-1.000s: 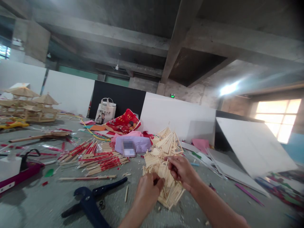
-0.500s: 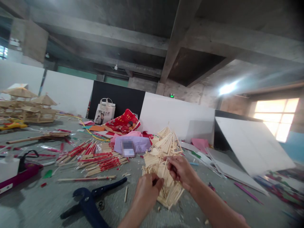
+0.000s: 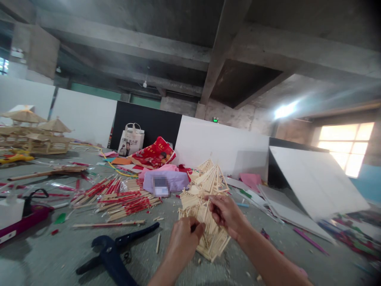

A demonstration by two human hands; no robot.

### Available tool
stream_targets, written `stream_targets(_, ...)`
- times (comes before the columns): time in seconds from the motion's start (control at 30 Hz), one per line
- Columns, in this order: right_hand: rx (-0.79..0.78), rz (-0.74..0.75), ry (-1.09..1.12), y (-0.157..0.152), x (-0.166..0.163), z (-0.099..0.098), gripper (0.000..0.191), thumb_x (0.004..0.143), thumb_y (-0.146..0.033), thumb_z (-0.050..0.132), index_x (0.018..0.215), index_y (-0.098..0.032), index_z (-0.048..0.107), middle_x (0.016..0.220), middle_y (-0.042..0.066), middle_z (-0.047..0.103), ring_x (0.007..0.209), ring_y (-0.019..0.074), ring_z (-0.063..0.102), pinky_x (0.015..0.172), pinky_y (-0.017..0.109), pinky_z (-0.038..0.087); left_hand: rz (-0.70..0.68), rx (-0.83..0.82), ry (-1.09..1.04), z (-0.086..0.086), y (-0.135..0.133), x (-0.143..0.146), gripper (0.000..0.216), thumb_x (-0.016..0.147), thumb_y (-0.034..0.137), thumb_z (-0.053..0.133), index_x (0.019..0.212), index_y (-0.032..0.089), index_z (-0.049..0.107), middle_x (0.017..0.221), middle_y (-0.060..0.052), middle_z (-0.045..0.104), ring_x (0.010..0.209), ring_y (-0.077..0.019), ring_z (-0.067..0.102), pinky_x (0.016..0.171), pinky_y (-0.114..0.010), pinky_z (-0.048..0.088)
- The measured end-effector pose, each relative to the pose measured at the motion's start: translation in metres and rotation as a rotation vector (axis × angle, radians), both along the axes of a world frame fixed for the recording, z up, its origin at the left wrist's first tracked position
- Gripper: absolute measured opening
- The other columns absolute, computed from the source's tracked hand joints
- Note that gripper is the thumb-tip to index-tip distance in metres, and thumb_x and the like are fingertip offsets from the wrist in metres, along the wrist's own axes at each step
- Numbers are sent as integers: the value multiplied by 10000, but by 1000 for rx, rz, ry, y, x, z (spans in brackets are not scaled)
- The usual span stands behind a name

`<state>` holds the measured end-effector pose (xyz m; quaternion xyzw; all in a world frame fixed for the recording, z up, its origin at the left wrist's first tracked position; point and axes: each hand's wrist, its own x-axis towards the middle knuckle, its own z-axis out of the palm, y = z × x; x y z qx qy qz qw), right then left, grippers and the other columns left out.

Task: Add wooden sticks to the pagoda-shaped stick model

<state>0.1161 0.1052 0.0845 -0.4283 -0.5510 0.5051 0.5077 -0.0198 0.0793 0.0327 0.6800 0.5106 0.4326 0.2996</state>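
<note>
A pagoda-like model (image 3: 208, 180) built of pale wooden sticks stands on the grey surface in front of me, with layered slanting roofs. My left hand (image 3: 185, 237) is at its near left side, thumb and fingers pinched together by the lower tier. At its right side, a little higher, my right hand (image 3: 226, 213) is closed in a pinch against the middle roof. What either pinch holds is too small or hidden to make out. Both hands cover part of the model. A short loose stick (image 3: 158, 243) lies left of my left hand.
A dark blue cutter (image 3: 110, 252) lies near left; beyond it are red-wrapped chopsticks (image 3: 127, 202). A purple tool (image 3: 26, 224) is at the left edge. Finished-looking stick houses (image 3: 50, 139) stand far left. White boards (image 3: 312, 178) lean at right. A lilac packet (image 3: 178, 182) lies behind.
Almost nothing differs. Both hands stay at the same places on the model, with only a very slight shift of the fingers.
</note>
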Motion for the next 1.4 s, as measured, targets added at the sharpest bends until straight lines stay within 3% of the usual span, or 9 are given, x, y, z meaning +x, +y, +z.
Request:
stream_targets(0.87,-8,10,150,0,-5,-2,258,677,-349,585,833,-146,560,532,-71,470,320,10,339,299,131,141,-7,14,-21,1,-2,1,261,723,330,451,545,161,543,465,33,453,472,-98,410,459,-214,215)
stream_targets(1.07,77,13,97,-13,-7,-2,238,758,-367,547,853,-148,561,521,-72,461,317,16,345,293,133,144,37,50,-7,4,-21,-6,233,729,333,474,593,170,571,492,27,482,487,-103,424,473,-216,233)
stream_targets(1.23,192,0,-99,-42,-23,2,266,816,-413,472,857,-161,547,474,-82,424,282,32,325,278,153,161,125,149,-299,18,-37,-20,260,747,384,496,867,166,571,681,-19,583,615,-137,516,585,-231,367)
stream_targets(1.3,271,-1,-200,-51,-31,-1,282,830,-426,445,750,-169,532,429,-82,405,277,38,329,289,161,191,43,91,-502,23,-39,-21,295,731,407,526,890,160,558,765,-44,603,692,-155,545,636,-248,402)
stream_targets(1.4,377,-19,-357,-60,-39,-11,363,848,-433,412,593,-181,469,387,-69,388,296,47,333,329,173,247,-138,-135,-836,27,-41,-19,319,691,408,579,883,155,548,756,-39,602,666,-155,561,634,-273,437)
